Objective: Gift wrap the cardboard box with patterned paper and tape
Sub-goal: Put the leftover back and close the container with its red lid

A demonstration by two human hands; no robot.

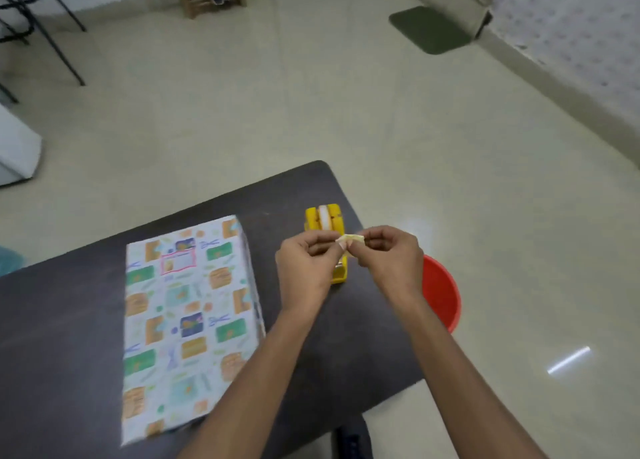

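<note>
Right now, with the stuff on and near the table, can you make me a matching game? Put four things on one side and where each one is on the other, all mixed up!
Things
1. wrapped box
2. tape dispenser
3. red tub
4. crumpled tape strip

Places
A. past the right edge of the table, lower down
B. pinched between the left hand and the right hand
C. lying flat on the table's left part
D. standing on the table, just behind the hands

Pairs: 1-C, 2-D, 3-A, 4-B
</note>
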